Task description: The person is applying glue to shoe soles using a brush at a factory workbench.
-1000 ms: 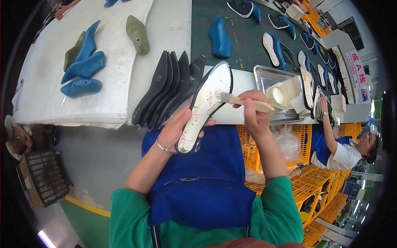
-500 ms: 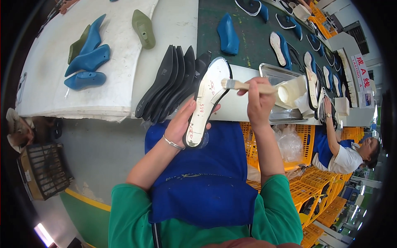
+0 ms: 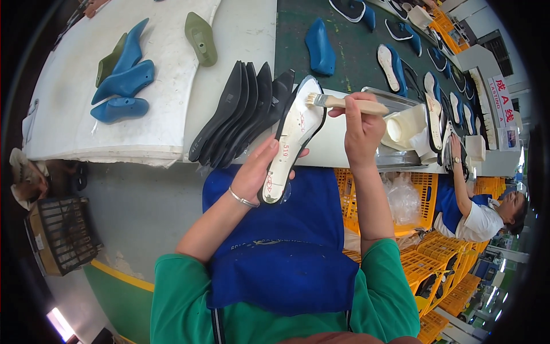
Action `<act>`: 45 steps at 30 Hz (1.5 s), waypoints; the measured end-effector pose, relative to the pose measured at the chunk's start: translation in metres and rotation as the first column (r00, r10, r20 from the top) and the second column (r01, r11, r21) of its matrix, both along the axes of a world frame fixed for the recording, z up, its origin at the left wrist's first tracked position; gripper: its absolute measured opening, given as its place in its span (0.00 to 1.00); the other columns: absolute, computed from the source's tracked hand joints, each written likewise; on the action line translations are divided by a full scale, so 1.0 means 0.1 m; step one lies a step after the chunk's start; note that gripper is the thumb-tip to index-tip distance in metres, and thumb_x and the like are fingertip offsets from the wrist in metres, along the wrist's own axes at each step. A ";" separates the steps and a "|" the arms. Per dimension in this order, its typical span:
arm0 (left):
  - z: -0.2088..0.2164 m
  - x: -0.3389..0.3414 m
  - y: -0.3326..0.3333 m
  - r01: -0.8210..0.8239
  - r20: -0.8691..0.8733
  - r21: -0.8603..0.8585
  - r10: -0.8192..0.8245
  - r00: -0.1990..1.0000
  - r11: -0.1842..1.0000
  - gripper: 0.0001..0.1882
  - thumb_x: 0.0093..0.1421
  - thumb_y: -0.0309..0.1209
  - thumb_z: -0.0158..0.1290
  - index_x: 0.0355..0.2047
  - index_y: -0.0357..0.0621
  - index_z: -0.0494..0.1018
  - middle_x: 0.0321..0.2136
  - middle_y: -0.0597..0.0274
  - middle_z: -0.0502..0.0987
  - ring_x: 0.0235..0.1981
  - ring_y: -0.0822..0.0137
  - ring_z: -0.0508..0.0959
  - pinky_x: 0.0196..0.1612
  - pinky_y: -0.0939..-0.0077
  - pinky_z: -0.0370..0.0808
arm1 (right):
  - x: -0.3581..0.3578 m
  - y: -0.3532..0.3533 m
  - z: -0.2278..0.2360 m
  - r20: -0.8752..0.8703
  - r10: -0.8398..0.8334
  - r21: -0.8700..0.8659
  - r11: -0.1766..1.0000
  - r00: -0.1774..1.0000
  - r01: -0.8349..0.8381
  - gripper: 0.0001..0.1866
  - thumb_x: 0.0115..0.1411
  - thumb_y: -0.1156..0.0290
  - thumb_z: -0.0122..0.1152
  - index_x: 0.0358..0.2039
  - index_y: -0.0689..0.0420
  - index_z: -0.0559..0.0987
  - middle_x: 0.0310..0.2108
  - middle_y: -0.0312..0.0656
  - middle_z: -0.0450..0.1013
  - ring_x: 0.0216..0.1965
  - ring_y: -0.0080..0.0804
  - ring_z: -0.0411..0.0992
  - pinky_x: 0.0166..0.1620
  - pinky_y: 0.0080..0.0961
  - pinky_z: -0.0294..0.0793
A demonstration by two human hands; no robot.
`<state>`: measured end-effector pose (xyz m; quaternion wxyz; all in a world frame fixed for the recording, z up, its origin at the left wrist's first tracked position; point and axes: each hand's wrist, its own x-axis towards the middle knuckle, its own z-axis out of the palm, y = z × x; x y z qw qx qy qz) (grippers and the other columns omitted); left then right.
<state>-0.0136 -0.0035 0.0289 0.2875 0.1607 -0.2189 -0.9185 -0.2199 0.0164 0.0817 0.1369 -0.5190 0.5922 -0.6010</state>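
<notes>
My left hand point(image 3: 256, 170) holds a shoe point(image 3: 295, 140) around its heel half, underside up. Its white insole board faces me, with red marks and a black edge around it; the side beneath is hidden. In my right hand point(image 3: 363, 129) is a paintbrush point(image 3: 338, 103) with a pale wooden handle, gripped between thumb and fingers. The brush's bristles touch the board close to the toe, which looks wet. Just left of the shoe, several black shoe soles point(image 3: 232, 117) lean together in a row on the table.
Blue shoe lasts point(image 3: 125, 82) and a green last point(image 3: 200, 39) lie on the white cloth point(image 3: 166, 114). A metal tray point(image 3: 395, 103) holds a cream container point(image 3: 404, 129). Lasted shoes point(image 3: 392, 67) lie on the green belt point(image 3: 361, 54). Yellow crates point(image 3: 427, 189) and a co-worker point(image 3: 478, 212) are at right.
The brush has moved up the insole board toward the toe, with my right hand rising. The shoe has shifted slightly up and right and turned a little in my left hand.
</notes>
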 end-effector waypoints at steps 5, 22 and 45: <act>0.02 -0.03 0.00 -0.009 0.140 -0.183 0.036 0.989 0.983 0.29 0.73 0.42 0.37 0.67 0.37 0.53 0.58 0.51 0.69 0.52 0.64 0.76 0.36 0.79 0.81 | 0.06 0.08 -0.14 -0.073 0.118 0.001 0.993 0.990 -0.118 0.08 0.68 0.73 0.52 0.39 0.65 0.74 0.28 0.43 0.76 0.29 0.27 0.77 0.35 0.19 0.75; -0.01 0.01 0.00 0.075 0.178 -0.254 -0.030 0.984 0.964 0.29 0.74 0.45 0.34 0.68 0.42 0.54 0.51 0.52 0.75 0.45 0.73 0.77 0.38 0.83 0.77 | 0.00 -0.06 -0.01 -0.040 0.053 -0.011 0.999 0.998 -0.053 0.03 0.59 0.77 0.64 0.29 0.60 0.79 0.29 0.43 0.77 0.26 0.28 0.76 0.29 0.20 0.72; -0.13 0.08 -0.09 0.055 -0.027 -0.115 -0.058 0.998 0.992 0.27 0.74 0.40 0.34 0.67 0.37 0.52 0.59 0.48 0.67 0.55 0.55 0.75 0.37 0.74 0.82 | -0.31 0.12 0.08 -0.019 -0.017 0.063 0.998 1.000 0.018 0.08 0.69 0.71 0.51 0.35 0.63 0.73 0.27 0.40 0.75 0.28 0.24 0.76 0.34 0.18 0.72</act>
